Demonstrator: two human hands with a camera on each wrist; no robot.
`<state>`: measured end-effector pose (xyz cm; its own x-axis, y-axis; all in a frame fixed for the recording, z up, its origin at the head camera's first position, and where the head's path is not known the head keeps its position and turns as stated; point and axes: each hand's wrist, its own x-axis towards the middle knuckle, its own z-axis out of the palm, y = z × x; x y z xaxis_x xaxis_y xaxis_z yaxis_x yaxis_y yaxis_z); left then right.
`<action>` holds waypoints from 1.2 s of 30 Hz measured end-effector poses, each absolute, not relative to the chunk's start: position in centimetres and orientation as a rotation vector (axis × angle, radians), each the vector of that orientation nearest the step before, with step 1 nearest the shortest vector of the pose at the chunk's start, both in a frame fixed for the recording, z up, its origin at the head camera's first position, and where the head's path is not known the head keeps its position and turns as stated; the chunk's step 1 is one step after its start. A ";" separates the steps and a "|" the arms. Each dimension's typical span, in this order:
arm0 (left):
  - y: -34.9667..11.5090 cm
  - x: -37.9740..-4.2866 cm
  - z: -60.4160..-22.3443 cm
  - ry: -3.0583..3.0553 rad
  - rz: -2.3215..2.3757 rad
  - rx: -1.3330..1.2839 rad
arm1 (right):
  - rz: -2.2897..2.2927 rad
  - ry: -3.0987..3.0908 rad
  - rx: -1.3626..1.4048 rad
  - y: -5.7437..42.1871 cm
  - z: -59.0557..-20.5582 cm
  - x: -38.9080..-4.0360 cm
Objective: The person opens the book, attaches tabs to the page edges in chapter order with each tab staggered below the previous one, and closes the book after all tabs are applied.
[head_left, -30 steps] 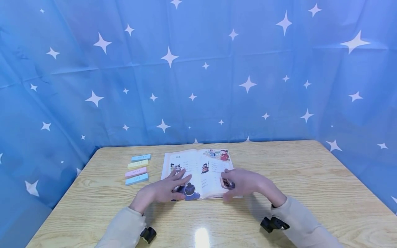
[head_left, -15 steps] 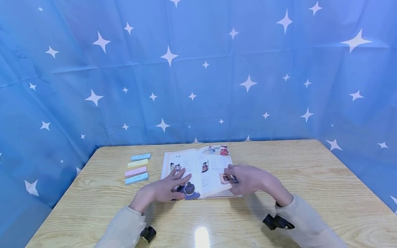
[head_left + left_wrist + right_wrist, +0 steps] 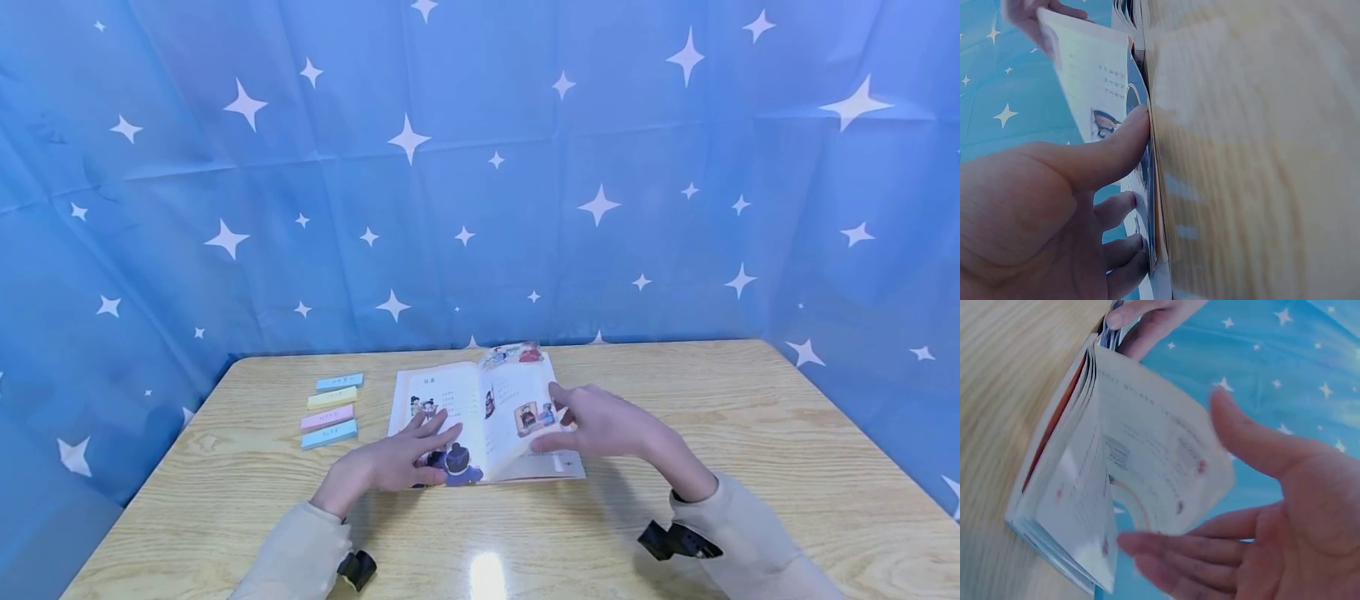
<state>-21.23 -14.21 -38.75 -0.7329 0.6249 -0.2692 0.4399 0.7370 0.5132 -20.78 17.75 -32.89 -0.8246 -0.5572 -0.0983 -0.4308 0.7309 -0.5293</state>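
Note:
An open illustrated book [image 3: 465, 379] lies on the wooden table, with printed text and cartoon figures on its pages. My left hand [image 3: 393, 458] rests on the lower left page with fingers spread; in the left wrist view its thumb [image 3: 1116, 147] lies along the book's near edge. On the other side, my right hand [image 3: 611, 423] holds the outer edge of a right-hand page [image 3: 517, 392] between thumb and fingers. That page is raised and curved, and a further printed page shows beneath it. In the right wrist view the lifted page [image 3: 1160, 419] stands away from the remaining pages.
Left of the book lie several slim oblong pieces with handwriting: a blue one [image 3: 340, 382], a yellow one [image 3: 333, 397], a pink one [image 3: 327, 417] and another blue one [image 3: 329, 434]. Behind the table [image 3: 750, 417] hangs a blue curtain [image 3: 525, 183] with white stars.
My right hand has taken hold of the right page's edge and lifted it, so the page now bends up toward the left. My left hand stays in place.

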 end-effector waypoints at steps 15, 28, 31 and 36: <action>-14.1 -21.2 -38.8 2.507 0.610 0.808 | -1.156 2.627 -0.890 16.4 -34.7 -20.9; -13.9 -21.5 -38.6 2.580 0.729 0.916 | -1.211 2.641 -0.989 14.6 -35.9 -20.6; -13.9 -21.9 -38.8 2.624 0.779 0.959 | -1.170 2.601 -1.034 14.3 -36.2 -20.4; -13.8 -22.2 -39.2 2.715 0.954 0.844 | -1.121 2.525 -1.101 13.8 -36.8 -20.1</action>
